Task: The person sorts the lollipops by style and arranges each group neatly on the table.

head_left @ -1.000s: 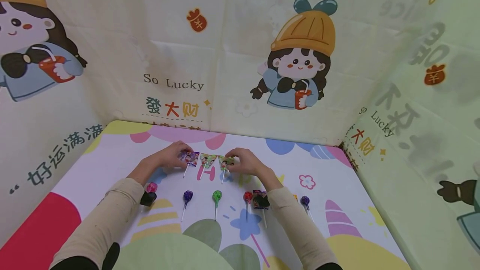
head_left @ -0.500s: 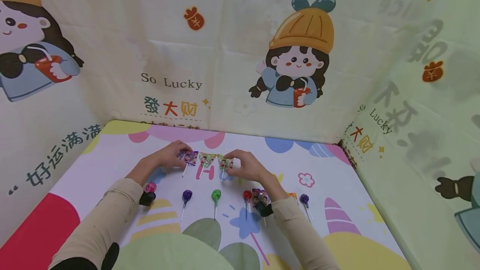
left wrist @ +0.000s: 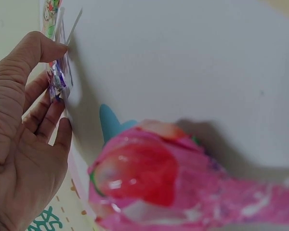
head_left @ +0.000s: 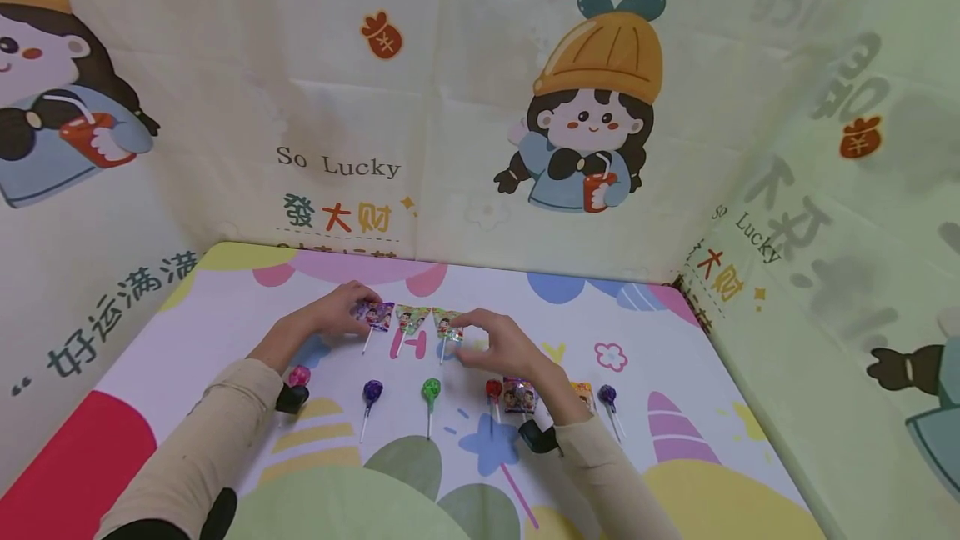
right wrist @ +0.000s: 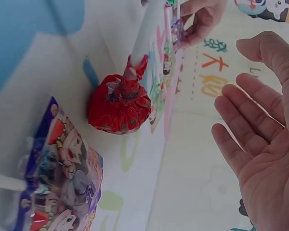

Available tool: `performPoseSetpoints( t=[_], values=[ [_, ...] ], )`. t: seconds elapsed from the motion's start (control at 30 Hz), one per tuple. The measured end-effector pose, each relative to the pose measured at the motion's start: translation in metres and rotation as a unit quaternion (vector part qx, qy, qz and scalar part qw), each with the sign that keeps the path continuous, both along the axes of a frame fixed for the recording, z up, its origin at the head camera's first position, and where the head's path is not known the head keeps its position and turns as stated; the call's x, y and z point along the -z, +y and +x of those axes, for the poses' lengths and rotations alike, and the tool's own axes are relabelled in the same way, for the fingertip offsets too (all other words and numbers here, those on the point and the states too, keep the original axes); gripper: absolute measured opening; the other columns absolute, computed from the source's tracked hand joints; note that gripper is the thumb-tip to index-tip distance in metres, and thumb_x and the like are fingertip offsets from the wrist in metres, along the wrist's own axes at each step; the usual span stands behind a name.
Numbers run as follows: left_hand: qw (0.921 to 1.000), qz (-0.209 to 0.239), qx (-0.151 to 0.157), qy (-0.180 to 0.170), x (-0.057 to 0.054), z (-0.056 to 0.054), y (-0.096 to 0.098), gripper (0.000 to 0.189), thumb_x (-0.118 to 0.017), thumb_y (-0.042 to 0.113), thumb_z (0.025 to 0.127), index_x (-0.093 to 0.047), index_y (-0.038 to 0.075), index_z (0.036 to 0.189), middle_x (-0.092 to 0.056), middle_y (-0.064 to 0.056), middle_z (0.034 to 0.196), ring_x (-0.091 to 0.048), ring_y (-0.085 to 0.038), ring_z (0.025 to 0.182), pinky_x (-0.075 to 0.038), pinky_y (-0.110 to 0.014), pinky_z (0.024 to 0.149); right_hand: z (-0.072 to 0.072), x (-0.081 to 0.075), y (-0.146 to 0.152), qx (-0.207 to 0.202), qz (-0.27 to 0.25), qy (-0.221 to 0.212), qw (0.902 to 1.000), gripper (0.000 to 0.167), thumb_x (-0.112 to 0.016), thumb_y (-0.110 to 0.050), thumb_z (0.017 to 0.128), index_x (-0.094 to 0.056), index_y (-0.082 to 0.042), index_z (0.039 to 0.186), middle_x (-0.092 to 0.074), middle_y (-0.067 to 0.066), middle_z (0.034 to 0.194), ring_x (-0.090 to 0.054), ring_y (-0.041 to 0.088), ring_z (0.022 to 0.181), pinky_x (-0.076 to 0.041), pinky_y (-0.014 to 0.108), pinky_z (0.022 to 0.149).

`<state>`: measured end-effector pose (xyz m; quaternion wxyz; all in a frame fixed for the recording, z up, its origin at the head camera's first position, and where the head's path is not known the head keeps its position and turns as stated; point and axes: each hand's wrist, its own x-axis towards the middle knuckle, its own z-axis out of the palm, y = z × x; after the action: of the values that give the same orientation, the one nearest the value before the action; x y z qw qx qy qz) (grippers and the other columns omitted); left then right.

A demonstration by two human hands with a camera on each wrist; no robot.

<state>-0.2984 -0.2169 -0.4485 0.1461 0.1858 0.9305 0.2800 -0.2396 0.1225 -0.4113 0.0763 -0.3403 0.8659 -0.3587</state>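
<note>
Toward the table's (head_left: 217,298) far edge, the head view shows three flat-wrapped lollipops (head_left: 412,320) seemingly lined up, nearer lollipops (head_left: 431,391) perhaps remaining; left wrist, the left hand (left wrist: 31,159) pinches the purple one (left wrist: 58,83); right wrist, the right hand (right wrist: 274,149), outstretched, holds nothing.

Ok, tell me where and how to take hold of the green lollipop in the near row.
Pinch the green lollipop by its thin stick, probably best below the round head, coming straight down from above: it lies with the stick pointing toward the person, and no other lollipop touches it. The right hand looks the better choice, being open and holding nothing.
</note>
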Motion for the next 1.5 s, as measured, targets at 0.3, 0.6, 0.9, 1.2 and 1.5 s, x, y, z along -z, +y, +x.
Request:
performPoseSetpoints(
  t=[0.3, 0.6, 0.9, 1.2, 1.5],
  values=[
    [1.0000, 0.003, -0.002, 0.001, 0.003, 0.002, -0.002, 0.056, -0.079, 0.017, 0.087, -0.057, 0.003, 0.137, -0.046, -0.023, 0.140, -0.044, -0.042, 0.131, -0.033, -0.063, 0.115, 0.017, 0.000, 0.009, 0.002, 0.010, 0.026, 0.9996, 0.046, -0.076, -0.017, 0.091, -0.064, -0.006, 0.134, -0.066, 0.004, 0.133, -0.059, 0.023, 0.127, -0.048, 0.048, 0.108],
    [0.9999, 0.006, 0.003, 0.009, 0.003, 0.002, -0.002, 0.056, -0.080, 0.018, 0.088, -0.058, 0.003, 0.137, -0.048, -0.022, 0.138, -0.045, -0.040, 0.128, -0.034, -0.062, 0.115, 0.030, 0.001, 0.023, -0.006, -0.002, 0.053, 0.9986, 0.044, -0.077, -0.018, 0.090, -0.066, -0.008, 0.132, -0.067, 0.004, 0.131, -0.062, 0.023, 0.124, -0.050, 0.047, 0.106],
    [0.9999, 0.007, 0.004, 0.012, 0.000, 0.004, 0.000, 0.054, -0.080, 0.016, 0.087, -0.059, 0.002, 0.134, -0.050, -0.021, 0.135, -0.046, -0.039, 0.126, -0.035, -0.061, 0.115, 0.038, 0.008, 0.033, 0.001, 0.005, 0.048, 0.9988, 0.045, -0.078, -0.017, 0.090, -0.065, -0.006, 0.132, -0.066, 0.003, 0.133, -0.061, 0.023, 0.126, -0.050, 0.047, 0.106],
    [0.9998, 0.006, 0.010, 0.016, 0.002, 0.002, 0.001, 0.054, -0.079, 0.017, 0.088, -0.058, 0.002, 0.136, -0.050, -0.022, 0.138, -0.045, -0.040, 0.129, -0.034, -0.061, 0.115, 0.041, 0.016, 0.047, -0.005, -0.012, 0.068, 0.9976, 0.045, -0.080, -0.016, 0.088, -0.066, -0.004, 0.129, -0.068, 0.007, 0.130, -0.064, 0.028, 0.118, -0.053, 0.050, 0.100],
    [0.9999, 0.005, 0.005, 0.014, 0.003, 0.002, -0.001, 0.054, -0.080, 0.017, 0.088, -0.058, 0.003, 0.136, -0.049, -0.021, 0.137, -0.046, -0.040, 0.128, -0.034, -0.061, 0.115, 0.046, 0.019, 0.059, 0.016, -0.006, 0.076, 0.9970, 0.045, -0.082, -0.017, 0.086, -0.067, -0.005, 0.127, -0.069, 0.005, 0.126, -0.065, 0.026, 0.117, -0.053, 0.047, 0.100]
  ],
)
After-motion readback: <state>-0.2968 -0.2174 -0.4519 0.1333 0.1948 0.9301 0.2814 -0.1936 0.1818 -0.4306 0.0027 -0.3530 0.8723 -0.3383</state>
